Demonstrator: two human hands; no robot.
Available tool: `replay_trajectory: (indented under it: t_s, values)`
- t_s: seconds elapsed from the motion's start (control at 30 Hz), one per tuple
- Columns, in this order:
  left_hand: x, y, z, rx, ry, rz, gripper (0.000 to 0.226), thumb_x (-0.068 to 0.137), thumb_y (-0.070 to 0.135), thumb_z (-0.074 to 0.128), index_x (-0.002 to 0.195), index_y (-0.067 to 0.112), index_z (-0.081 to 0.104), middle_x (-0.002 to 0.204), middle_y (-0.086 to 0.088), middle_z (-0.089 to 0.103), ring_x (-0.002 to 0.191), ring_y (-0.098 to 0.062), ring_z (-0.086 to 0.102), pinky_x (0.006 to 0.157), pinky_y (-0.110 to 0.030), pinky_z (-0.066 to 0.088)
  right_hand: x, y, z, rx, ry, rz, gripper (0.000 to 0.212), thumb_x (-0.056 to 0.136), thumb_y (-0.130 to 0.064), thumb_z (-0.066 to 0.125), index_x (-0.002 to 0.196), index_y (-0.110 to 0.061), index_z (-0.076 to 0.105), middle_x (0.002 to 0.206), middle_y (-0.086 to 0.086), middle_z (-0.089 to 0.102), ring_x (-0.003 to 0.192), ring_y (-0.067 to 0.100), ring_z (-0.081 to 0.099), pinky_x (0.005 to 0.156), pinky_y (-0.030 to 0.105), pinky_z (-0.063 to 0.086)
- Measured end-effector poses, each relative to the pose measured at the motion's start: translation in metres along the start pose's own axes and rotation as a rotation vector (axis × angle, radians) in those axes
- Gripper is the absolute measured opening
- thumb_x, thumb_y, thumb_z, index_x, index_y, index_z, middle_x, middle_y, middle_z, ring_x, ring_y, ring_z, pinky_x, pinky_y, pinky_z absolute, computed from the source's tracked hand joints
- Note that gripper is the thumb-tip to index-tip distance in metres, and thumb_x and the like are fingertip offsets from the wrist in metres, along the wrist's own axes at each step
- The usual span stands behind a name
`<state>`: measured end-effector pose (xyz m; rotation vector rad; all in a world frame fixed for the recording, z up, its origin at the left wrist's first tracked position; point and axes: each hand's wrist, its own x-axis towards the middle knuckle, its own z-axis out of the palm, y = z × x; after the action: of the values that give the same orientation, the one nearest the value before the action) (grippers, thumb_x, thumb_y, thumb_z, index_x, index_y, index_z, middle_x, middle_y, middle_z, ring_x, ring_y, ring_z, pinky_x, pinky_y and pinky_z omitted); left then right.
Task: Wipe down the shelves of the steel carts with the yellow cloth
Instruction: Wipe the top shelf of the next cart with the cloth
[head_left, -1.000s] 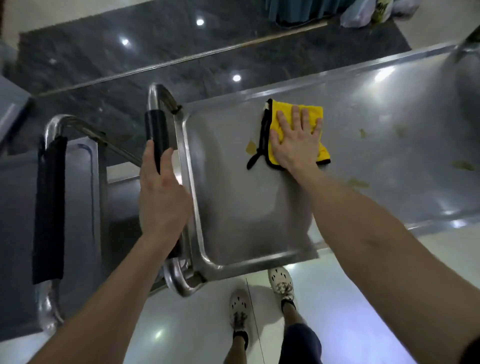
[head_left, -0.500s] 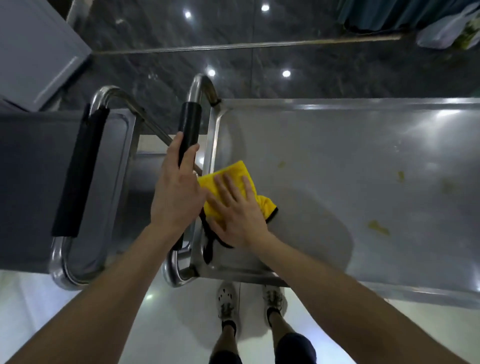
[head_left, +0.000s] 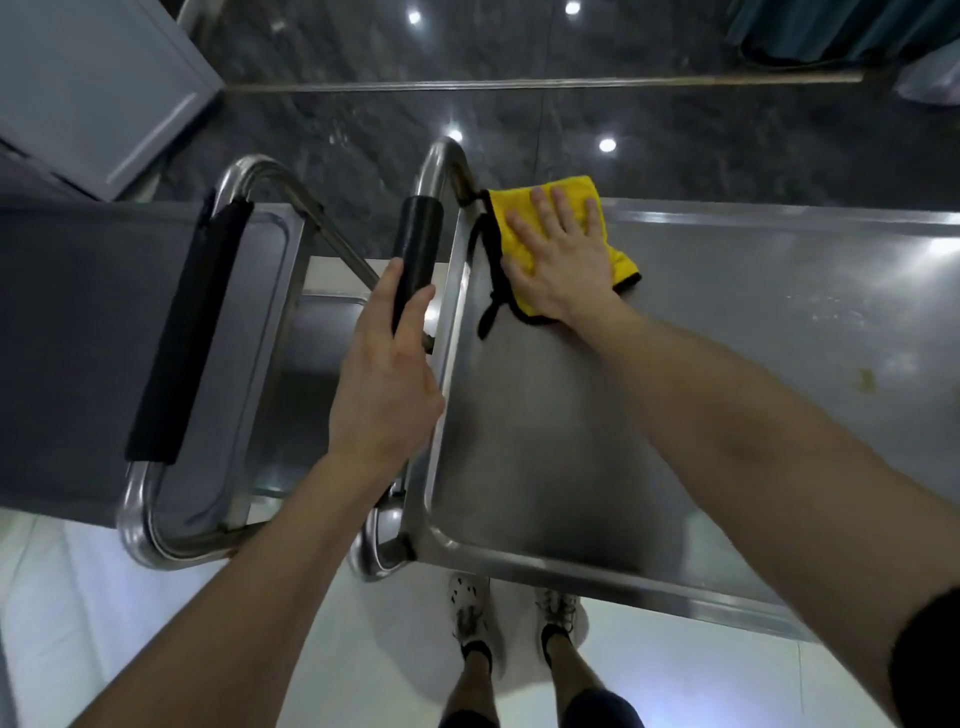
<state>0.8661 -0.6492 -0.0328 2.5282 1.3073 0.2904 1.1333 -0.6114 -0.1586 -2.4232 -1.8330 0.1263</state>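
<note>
Wiping the cart's far corner

Head view: The right hand (head_left: 558, 254) lies flat and open on the yellow cloth (head_left: 519, 228), with its fingers spread. It presses the cloth down on the top shelf (head_left: 701, 364) of the steel cart (head_left: 519, 561). The cloth sits at the shelf's far left corner, right by the far edge. A black trim runs round the cloth, and a black loop hangs off its left side, close to the shelf's left rim.

The left hand (head_left: 387, 379) is closed around the cart's handle (head_left: 415, 244). It grips the near end of the handle's black sleeve. The handle stands just off the left edge of the shelf.

Most of the shelf is bare, shiny steel. A small yellow spot (head_left: 865, 380) sits well to the right of the cloth, and some faint pale specks lie farther back near it.

A second cart (head_left: 156, 525) stands just to the left. It has its own handle with a long black sleeve (head_left: 182, 338). A lower shelf (head_left: 311, 374) shows in the gap between the two handles.

Down below, two feet in shoes (head_left: 470, 605) stand on a pale floor (head_left: 156, 597) by the shelf's near edge. Past the far edge the floor is dark and glossy, with bright dots of light.
</note>
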Motion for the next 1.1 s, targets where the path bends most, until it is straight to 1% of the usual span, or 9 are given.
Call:
replay_trajectory:
  t_s: [0.1, 0.23, 0.37, 0.47, 0.6, 0.77, 0.9, 1.0, 1.1]
  values:
    - [0.0, -0.005, 0.0, -0.005, 0.003, 0.006, 0.069, 0.095, -0.005, 0.061, 0.16, 0.01, 0.045, 0.179, -0.008, 0.017, 0.161, -0.03, 0.033, 0.121, -0.05, 0.046, 0.022, -0.043, 0.007, 0.018, 0.02, 0.075, 0.073, 0.105, -0.065, 0.024, 0.17, -0.031, 0.027, 0.179, 0.014, 0.015, 0.166, 0.037, 0.008, 0.128, 0.07, 0.003]
    - [0.004, -0.008, -0.002, -0.008, -0.007, 0.006, 0.07, 0.094, -0.005, 0.061, 0.16, 0.01, 0.045, 0.178, -0.009, 0.017, 0.16, -0.031, 0.034, 0.12, -0.05, 0.047, -0.001, -0.056, 0.006, 0.054, -0.021, 0.094, 0.076, 0.106, -0.062, 0.023, 0.17, -0.023, 0.026, 0.177, 0.022, 0.013, 0.165, 0.043, 0.006, 0.127, 0.071, 0.004]
    - [0.005, -0.007, -0.004, 0.007, -0.005, 0.016, 0.068, 0.095, -0.001, 0.059, 0.16, 0.011, 0.045, 0.178, -0.01, 0.018, 0.16, -0.031, 0.034, 0.12, -0.049, 0.047, -0.085, -0.096, 0.007, 0.077, -0.018, 0.055, 0.075, 0.107, -0.061, 0.026, 0.171, -0.022, 0.024, 0.176, 0.026, 0.016, 0.164, 0.045, 0.008, 0.126, 0.071, 0.005]
    - [0.004, -0.006, -0.003, 0.032, -0.008, 0.005, 0.069, 0.094, -0.001, 0.058, 0.16, 0.014, 0.044, 0.179, -0.008, 0.016, 0.159, -0.033, 0.033, 0.116, -0.05, 0.05, -0.171, -0.139, 0.021, 0.097, -0.012, 0.0, 0.073, 0.108, -0.059, 0.029, 0.171, -0.022, 0.023, 0.176, 0.025, 0.013, 0.164, 0.046, 0.004, 0.125, 0.073, 0.007]
    - [0.006, -0.006, -0.003, 0.031, -0.02, 0.012, 0.075, 0.089, -0.002, 0.063, 0.159, 0.015, 0.045, 0.178, -0.009, 0.016, 0.157, -0.037, 0.036, 0.114, -0.05, 0.051, -0.26, -0.166, 0.039, 0.154, -0.003, -0.108, 0.071, 0.11, -0.056, 0.035, 0.172, -0.025, 0.022, 0.18, 0.016, 0.005, 0.166, 0.039, -0.001, 0.127, 0.071, 0.01]
    - [0.006, -0.005, -0.002, 0.021, -0.048, 0.018, 0.072, 0.093, -0.001, 0.061, 0.16, 0.018, 0.042, 0.179, -0.005, 0.012, 0.159, -0.037, 0.031, 0.117, -0.053, 0.049, -0.294, -0.122, 0.032, 0.201, 0.021, -0.126, 0.065, 0.108, -0.059, 0.044, 0.167, -0.034, 0.037, 0.179, 0.002, 0.018, 0.167, 0.027, 0.008, 0.129, 0.064, 0.014]
    - [0.005, -0.006, -0.002, 0.004, -0.054, 0.027, 0.071, 0.096, -0.002, 0.061, 0.161, 0.016, 0.04, 0.178, -0.007, 0.012, 0.159, -0.038, 0.031, 0.121, -0.057, 0.045, -0.301, -0.049, 0.02, 0.116, 0.054, -0.036, 0.066, 0.105, -0.061, 0.049, 0.165, -0.035, 0.04, 0.178, 0.001, 0.022, 0.166, 0.026, 0.014, 0.128, 0.064, 0.019]
    - [0.003, -0.005, -0.001, -0.022, -0.049, 0.014, 0.071, 0.097, -0.003, 0.061, 0.162, 0.017, 0.039, 0.178, -0.006, 0.013, 0.159, -0.038, 0.032, 0.124, -0.056, 0.043, -0.266, 0.015, 0.003, 0.049, 0.076, 0.114, 0.066, 0.104, -0.061, 0.052, 0.165, -0.035, 0.041, 0.176, 0.003, 0.027, 0.165, 0.026, 0.019, 0.128, 0.062, 0.02]
    - [0.004, -0.005, -0.001, -0.029, -0.036, 0.004, 0.07, 0.098, -0.003, 0.06, 0.162, 0.015, 0.04, 0.178, -0.008, 0.015, 0.156, -0.039, 0.037, 0.123, -0.056, 0.043, -0.201, 0.067, -0.008, 0.001, 0.039, 0.323, 0.068, 0.106, -0.065, 0.041, 0.168, -0.037, 0.033, 0.179, 0.003, 0.02, 0.166, 0.026, 0.013, 0.131, 0.058, 0.007]
